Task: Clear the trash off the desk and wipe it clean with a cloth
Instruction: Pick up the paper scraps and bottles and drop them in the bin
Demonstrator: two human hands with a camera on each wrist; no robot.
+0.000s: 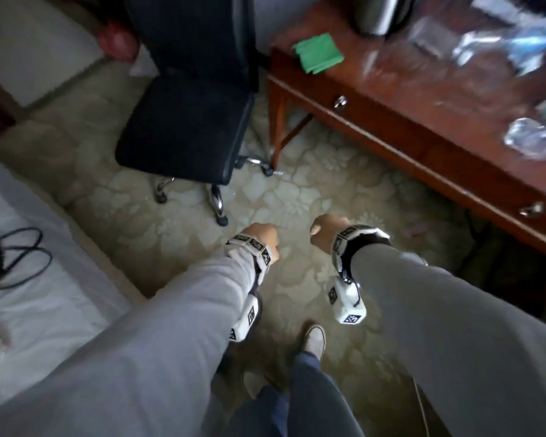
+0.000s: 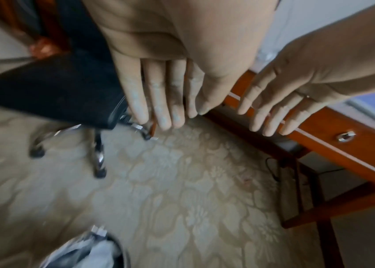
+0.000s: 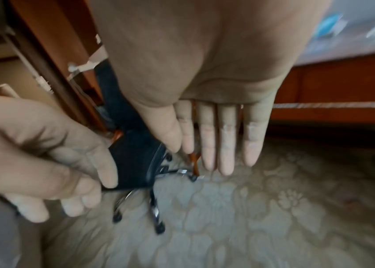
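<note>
The red-brown wooden desk (image 1: 391, 99) stands at the upper right. A folded green cloth (image 1: 319, 53) lies near its left end. Clear plastic wrappers (image 1: 501, 39) and a crumpled plastic piece (image 1: 530, 137) litter its top, all blurred. My left hand (image 1: 260, 239) and right hand (image 1: 327, 230) hang side by side over the carpet, in front of the desk and apart from it. In the wrist views the left hand (image 2: 165, 108) and the right hand (image 3: 216, 145) have straight fingers pointing down and hold nothing.
A black office chair (image 1: 186, 121) on castors stands left of the desk. A white bed (image 1: 29, 294) with a black cable (image 1: 19, 257) fills the left side. A dark kettle (image 1: 379, 14) sits on the desk. A lined bin (image 2: 85, 252) stands on the patterned carpet (image 1: 297, 190).
</note>
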